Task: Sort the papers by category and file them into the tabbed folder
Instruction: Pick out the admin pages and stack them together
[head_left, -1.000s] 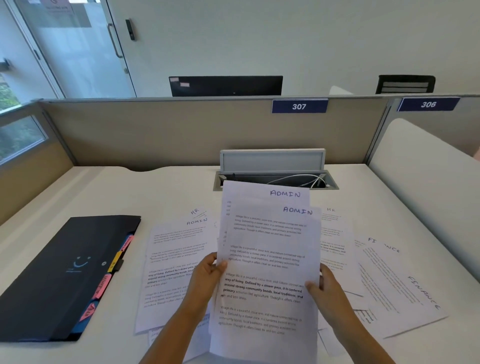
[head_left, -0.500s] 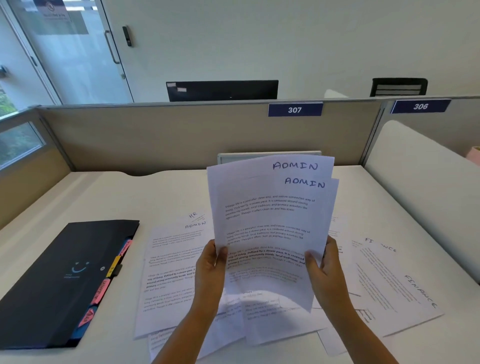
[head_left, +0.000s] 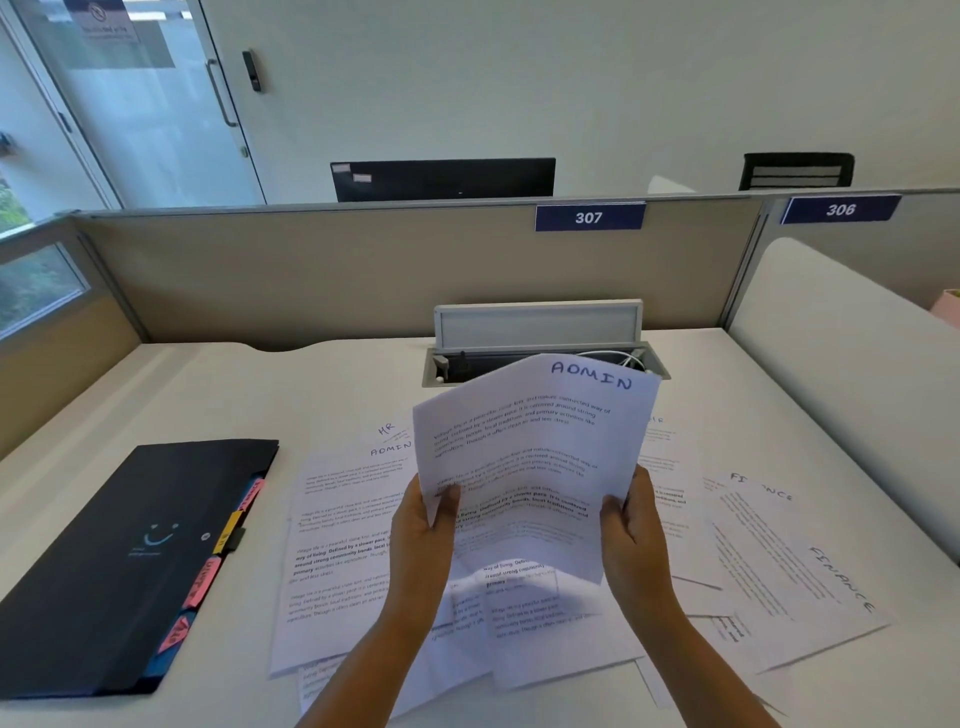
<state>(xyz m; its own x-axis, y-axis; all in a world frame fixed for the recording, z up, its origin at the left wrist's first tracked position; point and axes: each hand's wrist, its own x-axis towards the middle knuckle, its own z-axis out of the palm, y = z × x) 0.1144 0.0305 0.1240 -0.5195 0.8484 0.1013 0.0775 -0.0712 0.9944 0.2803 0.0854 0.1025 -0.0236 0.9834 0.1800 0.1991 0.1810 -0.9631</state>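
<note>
A small stack of white sheets headed ADMIN (head_left: 535, 447) is held up above the desk, tilted and slightly curled. My left hand (head_left: 423, 535) grips its left edge, my right hand (head_left: 631, 540) its right edge. Under them lie loose printed papers: one marked HR and ADMIN (head_left: 343, 535) on the left, one marked FINANCE (head_left: 800, 571) on the right, others partly hidden below my arms. The black tabbed folder (head_left: 119, 566) lies shut at the left, with pink, yellow and blue tabs (head_left: 208, 577) along its right edge.
A cable box with a raised grey lid (head_left: 537, 327) sits at the back of the white desk (head_left: 182, 395). Beige partitions (head_left: 311, 270) close the back and left; a white divider (head_left: 841, 374) stands on the right.
The ADMIN sheets were lifted off the desk, then lowered a little and squared, so only one ADMIN heading shows now. Both hands kept hold.
</note>
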